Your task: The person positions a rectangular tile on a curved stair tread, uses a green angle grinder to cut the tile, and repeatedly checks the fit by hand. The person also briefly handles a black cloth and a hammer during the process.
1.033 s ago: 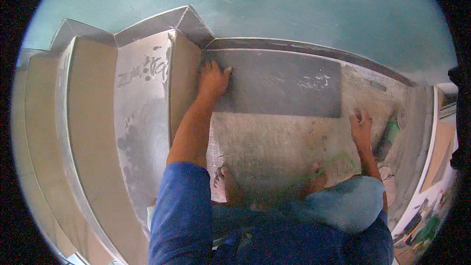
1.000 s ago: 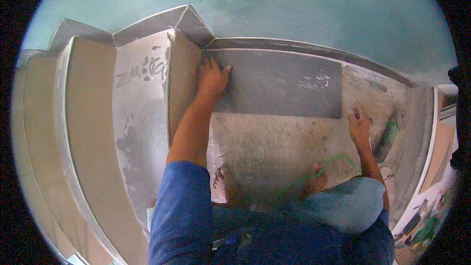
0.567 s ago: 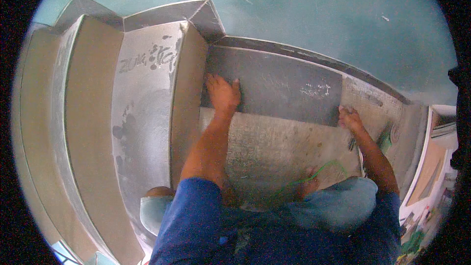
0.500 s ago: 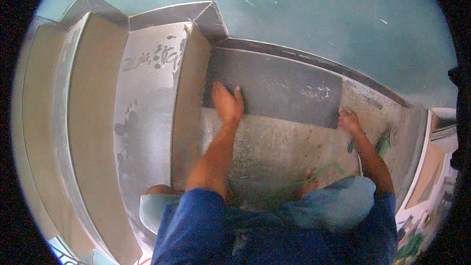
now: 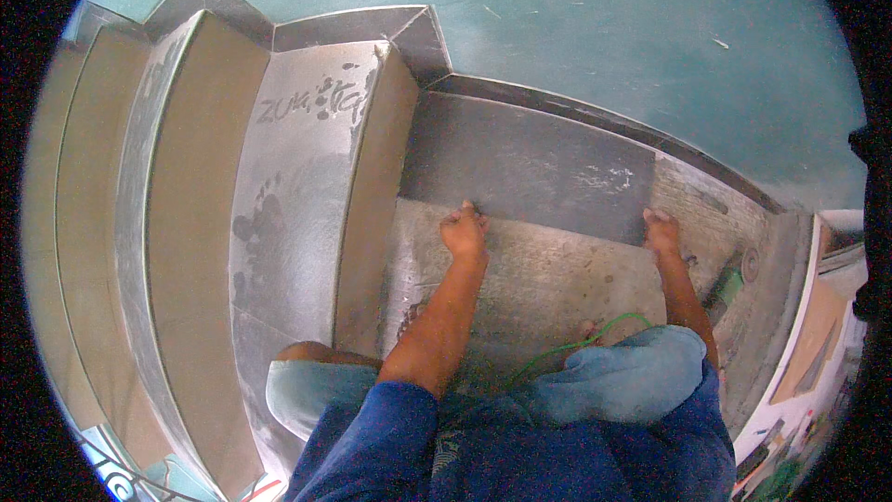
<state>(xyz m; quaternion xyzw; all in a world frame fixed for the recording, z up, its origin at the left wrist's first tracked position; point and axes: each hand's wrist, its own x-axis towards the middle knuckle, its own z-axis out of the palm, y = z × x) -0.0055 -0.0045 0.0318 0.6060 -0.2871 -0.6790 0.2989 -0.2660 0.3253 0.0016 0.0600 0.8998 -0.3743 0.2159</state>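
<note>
1. The bare left hand (image 5: 463,231) has just come off the face of the dark grey rectangular tile (image 5: 530,158) to its near edge, fingers curled; I can't tell if they grip.
2. The right hand (image 5: 661,231) is at the right edge, fingers bent, grip equally unclear.
3. So both are at edges; the tile lies on rough concrete (image 5: 548,270).

A white-marked, dark grey rectangular tile (image 5: 530,158) lies flat along the skirting (image 5: 557,103).

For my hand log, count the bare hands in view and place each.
2: the left hand at the near long edge of the dark grey tile, the right hand at its right end. No others show.
</note>
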